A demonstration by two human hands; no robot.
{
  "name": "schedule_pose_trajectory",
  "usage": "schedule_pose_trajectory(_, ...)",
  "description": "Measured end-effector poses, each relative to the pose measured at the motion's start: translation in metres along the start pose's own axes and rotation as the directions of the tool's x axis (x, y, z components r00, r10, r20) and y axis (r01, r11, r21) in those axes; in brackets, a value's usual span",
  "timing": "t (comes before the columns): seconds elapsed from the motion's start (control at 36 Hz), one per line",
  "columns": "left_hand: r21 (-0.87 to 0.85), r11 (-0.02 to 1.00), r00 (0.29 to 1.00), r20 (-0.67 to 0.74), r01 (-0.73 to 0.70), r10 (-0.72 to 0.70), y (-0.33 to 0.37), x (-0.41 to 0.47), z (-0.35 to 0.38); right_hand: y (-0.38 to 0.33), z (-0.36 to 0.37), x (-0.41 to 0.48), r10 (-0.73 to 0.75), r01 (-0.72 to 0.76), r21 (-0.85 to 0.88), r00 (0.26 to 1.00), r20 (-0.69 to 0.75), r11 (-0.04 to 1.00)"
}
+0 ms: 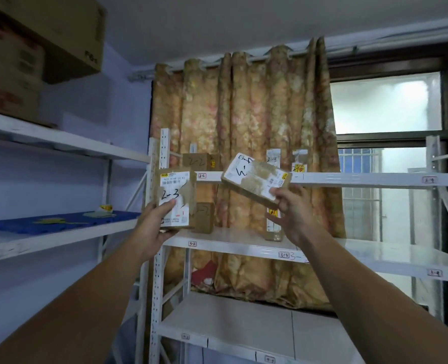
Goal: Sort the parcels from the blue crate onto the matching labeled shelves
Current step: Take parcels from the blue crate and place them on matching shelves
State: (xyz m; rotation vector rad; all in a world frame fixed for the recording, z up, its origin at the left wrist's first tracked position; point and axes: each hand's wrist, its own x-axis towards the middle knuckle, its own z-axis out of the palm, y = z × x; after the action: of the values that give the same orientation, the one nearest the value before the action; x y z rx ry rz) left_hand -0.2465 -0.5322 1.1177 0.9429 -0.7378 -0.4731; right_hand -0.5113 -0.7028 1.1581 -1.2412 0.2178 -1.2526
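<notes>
Holding parcel marked "2-3" (175,198) upright in left hand (153,227), fingers wrapping its lower left edge, thumb pressing on the white label. Hanging in the air in front of the white rack (244,244), at the rack's left post, between the tiers tagged 2-2 and 3-2.

Gripping second parcel (255,179) in right hand (294,214), pinched at its lower right corner, tilting down to the right; handwritten mark on it reading roughly "4-3", not fully legible. Overlapping the rack's 2-tier edge in view, raised clear of it.

Sitting on the rack: brown box marked "2-2" (200,162) on the upper tier, another brown box (204,218) on the 3-2 tier just behind the left-hand parcel, slim package (274,227) standing near tag 3-3.

Hanging behind the rack: patterned curtain (244,114). Lying left of the rack on a side shelf: blue tray (60,223).
</notes>
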Motion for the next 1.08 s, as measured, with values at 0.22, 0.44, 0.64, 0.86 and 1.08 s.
schedule_pose_trajectory(0.22,0.003,1.0,1.0,0.005,-0.008,0.008,-0.005,0.01,-0.002,0.018,0.029,0.014,0.045,-0.022,0.184,0.992,-0.121,0.983)
schedule_pose_trajectory(0.44,0.133,0.99,0.992,0.126,-0.046,0.029,-0.02,0.008,0.018,0.038,0.057,0.011,-0.053,0.041,-0.136,0.995,-0.086,0.99)
schedule_pose_trajectory(0.64,0.175,0.984,0.983,0.184,-0.026,-0.006,-0.034,0.006,0.051,0.026,0.049,0.002,-0.159,0.136,-0.303,0.986,-0.054,0.943)
schedule_pose_trajectory(0.86,0.197,0.98,0.945,0.32,-0.002,-0.062,-0.047,-0.002,0.097,-0.006,0.001,-0.012,-0.215,0.185,-0.419,0.976,-0.026,0.889)
schedule_pose_trajectory(1.08,0.198,0.98,0.911,0.408,-0.02,-0.064,-0.056,-0.011,0.133,-0.035,-0.049,-0.021,-0.099,0.121,-0.471,0.992,0.071,0.874)
